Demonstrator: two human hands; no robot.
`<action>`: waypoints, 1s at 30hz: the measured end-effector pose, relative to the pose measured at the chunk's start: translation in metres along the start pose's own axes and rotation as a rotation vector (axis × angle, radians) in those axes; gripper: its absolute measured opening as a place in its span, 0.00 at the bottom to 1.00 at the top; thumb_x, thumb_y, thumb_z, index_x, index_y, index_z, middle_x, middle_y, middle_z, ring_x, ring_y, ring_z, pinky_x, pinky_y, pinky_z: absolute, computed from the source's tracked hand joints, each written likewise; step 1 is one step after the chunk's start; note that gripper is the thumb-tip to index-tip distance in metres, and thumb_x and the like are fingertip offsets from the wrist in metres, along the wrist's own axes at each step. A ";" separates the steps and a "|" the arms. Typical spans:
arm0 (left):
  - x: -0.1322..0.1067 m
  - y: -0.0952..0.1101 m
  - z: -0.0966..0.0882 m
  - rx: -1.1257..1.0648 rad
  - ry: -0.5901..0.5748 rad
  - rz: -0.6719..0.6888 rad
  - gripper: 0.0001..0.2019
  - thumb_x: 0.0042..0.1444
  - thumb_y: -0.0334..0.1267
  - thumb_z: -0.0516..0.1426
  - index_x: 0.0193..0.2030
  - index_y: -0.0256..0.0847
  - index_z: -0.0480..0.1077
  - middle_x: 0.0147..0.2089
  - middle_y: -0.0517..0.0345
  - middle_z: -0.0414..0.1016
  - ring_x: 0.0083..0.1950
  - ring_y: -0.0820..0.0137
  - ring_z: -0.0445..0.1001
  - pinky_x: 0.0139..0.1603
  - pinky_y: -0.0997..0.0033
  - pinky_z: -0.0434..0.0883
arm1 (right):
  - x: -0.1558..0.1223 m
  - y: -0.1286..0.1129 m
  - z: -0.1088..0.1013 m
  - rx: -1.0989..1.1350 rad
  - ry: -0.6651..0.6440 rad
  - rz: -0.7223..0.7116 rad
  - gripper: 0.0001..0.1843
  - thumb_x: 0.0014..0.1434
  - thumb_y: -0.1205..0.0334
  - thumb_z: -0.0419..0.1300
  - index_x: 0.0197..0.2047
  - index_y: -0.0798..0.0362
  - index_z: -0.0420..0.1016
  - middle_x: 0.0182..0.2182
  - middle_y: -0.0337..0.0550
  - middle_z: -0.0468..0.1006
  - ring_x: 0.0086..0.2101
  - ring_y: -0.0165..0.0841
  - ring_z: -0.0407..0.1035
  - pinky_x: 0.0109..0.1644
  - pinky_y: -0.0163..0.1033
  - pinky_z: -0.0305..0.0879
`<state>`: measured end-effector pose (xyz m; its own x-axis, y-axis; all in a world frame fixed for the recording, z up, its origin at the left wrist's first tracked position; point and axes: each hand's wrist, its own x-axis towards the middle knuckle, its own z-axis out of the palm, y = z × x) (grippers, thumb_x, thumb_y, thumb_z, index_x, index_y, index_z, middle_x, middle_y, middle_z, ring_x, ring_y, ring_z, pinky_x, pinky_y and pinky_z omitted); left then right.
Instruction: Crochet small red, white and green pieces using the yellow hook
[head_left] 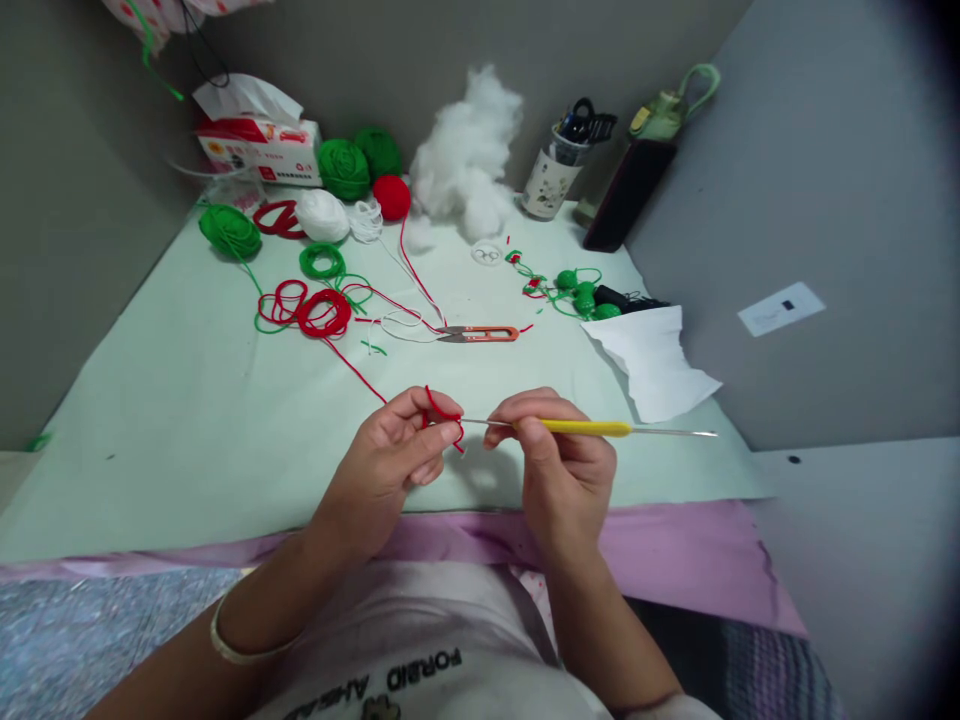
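Left hand (386, 455), red yarn (444, 413) in pinch

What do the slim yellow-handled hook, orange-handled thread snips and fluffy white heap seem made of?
Slim yellow-handled hook: smooth grip, probably plastic, evenly yellow; silvery, shiny metal shaft.
Orange-handled thread snips: dull grey blades, likely metal; evenly orange handle, painted metal or plastic.
Fluffy white heap: matte, likely fibre stuffing, by its wispy edges.

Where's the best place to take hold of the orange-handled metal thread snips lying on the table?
Probably the orange handle, from above and the right, pinched across its long edges: the snips lie flat, with their grey pointed blades aimed left.
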<state>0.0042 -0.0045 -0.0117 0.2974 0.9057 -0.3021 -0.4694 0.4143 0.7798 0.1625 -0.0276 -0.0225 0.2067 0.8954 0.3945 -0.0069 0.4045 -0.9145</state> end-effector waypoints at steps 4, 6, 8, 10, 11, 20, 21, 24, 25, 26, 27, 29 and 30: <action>0.000 0.000 0.001 0.026 0.007 0.027 0.07 0.54 0.34 0.70 0.36 0.39 0.77 0.27 0.68 0.66 0.21 0.83 0.56 0.23 0.77 0.55 | 0.000 -0.002 0.001 -0.074 0.003 -0.034 0.08 0.72 0.61 0.63 0.41 0.46 0.84 0.33 0.39 0.81 0.32 0.33 0.75 0.35 0.41 0.73; 0.000 0.000 0.001 0.043 0.012 0.043 0.07 0.54 0.34 0.70 0.35 0.39 0.77 0.27 0.68 0.67 0.21 0.82 0.56 0.23 0.77 0.55 | 0.000 -0.003 0.001 -0.105 0.005 -0.059 0.08 0.72 0.61 0.62 0.41 0.47 0.84 0.32 0.39 0.80 0.32 0.34 0.75 0.35 0.42 0.73; 0.000 0.000 0.001 0.056 0.014 0.050 0.07 0.54 0.34 0.70 0.35 0.39 0.77 0.26 0.68 0.66 0.21 0.82 0.57 0.23 0.77 0.55 | 0.000 -0.004 0.001 -0.121 0.006 -0.075 0.08 0.72 0.62 0.62 0.41 0.47 0.84 0.32 0.39 0.80 0.32 0.34 0.76 0.35 0.42 0.73; 0.000 0.000 0.001 0.064 0.014 0.061 0.07 0.54 0.34 0.70 0.35 0.39 0.77 0.26 0.67 0.66 0.21 0.82 0.57 0.23 0.77 0.55 | 0.000 -0.004 0.001 -0.129 -0.001 -0.087 0.08 0.72 0.62 0.62 0.42 0.46 0.84 0.32 0.39 0.81 0.32 0.34 0.76 0.35 0.42 0.73; 0.000 0.000 0.001 0.067 0.013 0.068 0.07 0.54 0.34 0.70 0.35 0.39 0.77 0.26 0.67 0.67 0.21 0.82 0.57 0.23 0.77 0.55 | 0.000 -0.004 0.000 -0.132 -0.004 -0.094 0.08 0.72 0.63 0.62 0.42 0.47 0.84 0.33 0.40 0.81 0.33 0.34 0.76 0.35 0.42 0.73; -0.003 0.000 0.001 0.081 -0.024 0.034 0.17 0.56 0.36 0.71 0.52 0.43 0.79 0.31 0.65 0.73 0.22 0.81 0.57 0.22 0.77 0.54 | -0.003 -0.001 0.003 -0.115 -0.016 -0.083 0.07 0.71 0.61 0.63 0.42 0.47 0.84 0.33 0.41 0.82 0.32 0.35 0.77 0.36 0.43 0.76; -0.003 0.001 0.002 0.077 -0.022 0.029 0.23 0.55 0.36 0.72 0.58 0.44 0.78 0.33 0.64 0.74 0.22 0.81 0.57 0.21 0.77 0.54 | -0.002 0.000 0.003 -0.079 -0.013 -0.051 0.07 0.71 0.60 0.63 0.42 0.47 0.84 0.34 0.41 0.82 0.31 0.33 0.77 0.35 0.42 0.76; -0.003 0.001 0.003 0.077 0.003 0.023 0.35 0.52 0.36 0.73 0.68 0.47 0.71 0.34 0.64 0.74 0.23 0.80 0.58 0.22 0.78 0.55 | -0.003 0.001 0.001 -0.042 -0.030 0.000 0.09 0.72 0.60 0.62 0.42 0.47 0.84 0.34 0.40 0.82 0.28 0.31 0.76 0.33 0.40 0.77; -0.004 0.000 0.003 0.080 0.013 0.035 0.37 0.52 0.35 0.73 0.69 0.47 0.70 0.34 0.65 0.74 0.23 0.80 0.59 0.22 0.78 0.55 | -0.005 0.003 0.000 -0.093 -0.049 -0.032 0.09 0.72 0.61 0.61 0.44 0.46 0.84 0.35 0.40 0.82 0.30 0.32 0.77 0.35 0.41 0.78; -0.004 -0.002 0.003 0.081 0.020 0.053 0.37 0.53 0.35 0.73 0.70 0.47 0.69 0.34 0.65 0.74 0.24 0.80 0.59 0.22 0.79 0.55 | -0.008 0.005 0.000 -0.185 -0.077 -0.100 0.09 0.71 0.63 0.62 0.46 0.44 0.85 0.37 0.41 0.83 0.33 0.34 0.78 0.38 0.42 0.79; -0.004 -0.004 0.003 0.074 0.024 0.069 0.36 0.55 0.34 0.72 0.70 0.47 0.69 0.34 0.65 0.74 0.24 0.80 0.59 0.23 0.79 0.56 | -0.011 0.007 0.000 -0.306 -0.100 -0.194 0.11 0.70 0.65 0.64 0.50 0.43 0.85 0.39 0.42 0.84 0.37 0.36 0.79 0.41 0.43 0.79; -0.005 -0.007 0.002 0.020 0.004 0.056 0.35 0.56 0.34 0.71 0.70 0.45 0.70 0.32 0.66 0.72 0.24 0.80 0.58 0.23 0.81 0.56 | -0.019 0.012 0.001 -0.552 -0.135 -0.390 0.20 0.66 0.68 0.68 0.58 0.40 0.83 0.47 0.45 0.85 0.44 0.39 0.80 0.47 0.44 0.80; -0.005 -0.008 0.002 -0.028 -0.018 0.016 0.33 0.57 0.34 0.71 0.69 0.44 0.71 0.30 0.67 0.70 0.23 0.81 0.56 0.23 0.81 0.56 | -0.022 0.015 0.002 -0.609 -0.115 -0.440 0.24 0.65 0.70 0.69 0.61 0.39 0.82 0.50 0.46 0.84 0.47 0.40 0.80 0.48 0.45 0.80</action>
<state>0.0081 -0.0121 -0.0155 0.3044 0.9105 -0.2797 -0.4973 0.4024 0.7686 0.1560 -0.0413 -0.0446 -0.0379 0.7025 0.7106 0.6006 0.5844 -0.5457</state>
